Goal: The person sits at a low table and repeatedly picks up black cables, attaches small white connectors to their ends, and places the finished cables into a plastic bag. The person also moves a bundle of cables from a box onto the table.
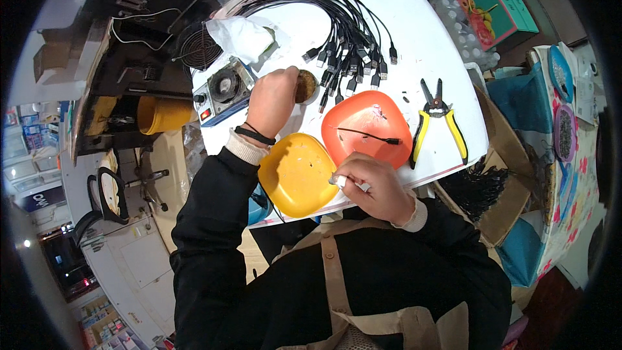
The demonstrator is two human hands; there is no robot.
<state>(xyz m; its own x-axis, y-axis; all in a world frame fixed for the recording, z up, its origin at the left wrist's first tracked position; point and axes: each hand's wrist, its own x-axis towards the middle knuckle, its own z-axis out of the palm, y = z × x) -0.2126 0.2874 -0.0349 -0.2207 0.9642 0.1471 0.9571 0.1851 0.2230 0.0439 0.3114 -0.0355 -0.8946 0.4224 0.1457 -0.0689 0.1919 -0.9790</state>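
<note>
My left hand (272, 100) is closed, its fingertips at the edge of a small round tin (307, 86) with a brown inside. What those fingers pinch is hidden. Just beyond the orange tray's near edge, my right hand (374, 186) is closed on a small white piece (341, 181) with a greyish tip. A yellow tray (298, 175) sits between my forearms. Inside the orange tray (372, 107) lies a short black cable (389, 140) with a thin reddish end. Several black USB cables (353, 58) are bundled behind the trays, plugs toward me.
Wire strippers (440, 116) with yellow-black handles lie at the table's right. On the left stand a small device (223, 87) with a lit red switch, a round fan grille (201, 48) and a white plastic bag (240, 37). A cardboard box (499, 188) of black cables is beyond the right edge.
</note>
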